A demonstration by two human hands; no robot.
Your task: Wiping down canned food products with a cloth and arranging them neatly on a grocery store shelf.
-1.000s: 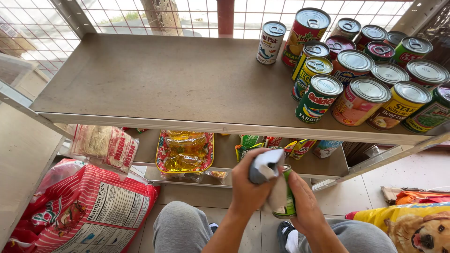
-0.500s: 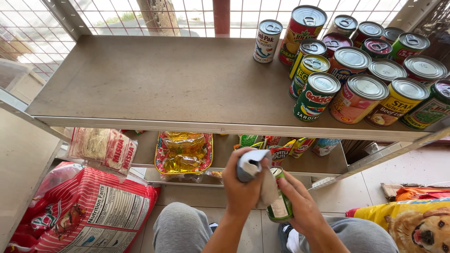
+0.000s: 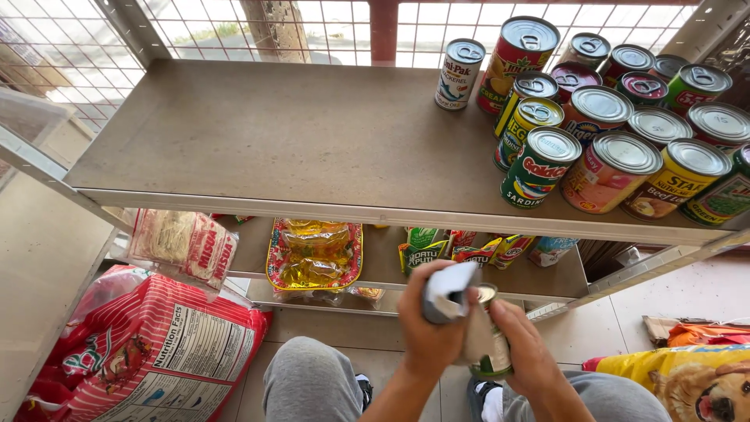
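My left hand (image 3: 428, 328) grips a crumpled grey-and-white cloth (image 3: 448, 291) and presses it against the top of a green-labelled can (image 3: 488, 344). My right hand (image 3: 527, 348) wraps around the side of that can from the right. Both hands are low in the view, over my knees in grey trousers (image 3: 308, 383). The can's lower part is hidden by my fingers.
A tan shelf (image 3: 258, 141) holds several tins (image 3: 594, 125) grouped at its right end. The lower shelf carries a noodle pack (image 3: 183, 246), a bag of yellow pouches (image 3: 312, 254) and small sachets (image 3: 461, 246). A red sack (image 3: 148, 352) lies at the left, a yellow dog-food bag (image 3: 687, 379) at the right.
The cloth has shifted across the can's top under my left hand, and the can is now more upright. My right hand stays around the can.
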